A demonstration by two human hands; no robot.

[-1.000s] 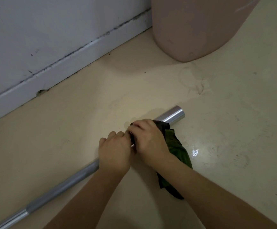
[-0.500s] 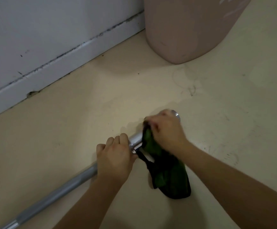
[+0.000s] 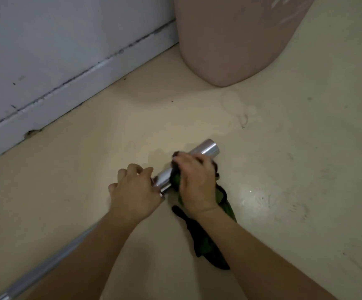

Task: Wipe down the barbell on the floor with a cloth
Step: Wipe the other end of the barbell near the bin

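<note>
Right hand (image 3: 194,182) has slid back from the tip, gripping the dark green cloth (image 3: 203,241) round the shiny steel barbell (image 3: 206,149); left hand (image 3: 135,191) clamps the bar alongside.

The barbell (image 3: 206,149) is shiny silver, the cloth (image 3: 206,243) dark green with black edges, the bin (image 3: 229,40) dusty pink, the floor (image 3: 294,169) cream, the wall (image 3: 46,40) pale grey.

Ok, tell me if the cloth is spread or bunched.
Bunched: the right hand grips the cloth crumpled over the barbell, its tail lying on the floor.
</note>
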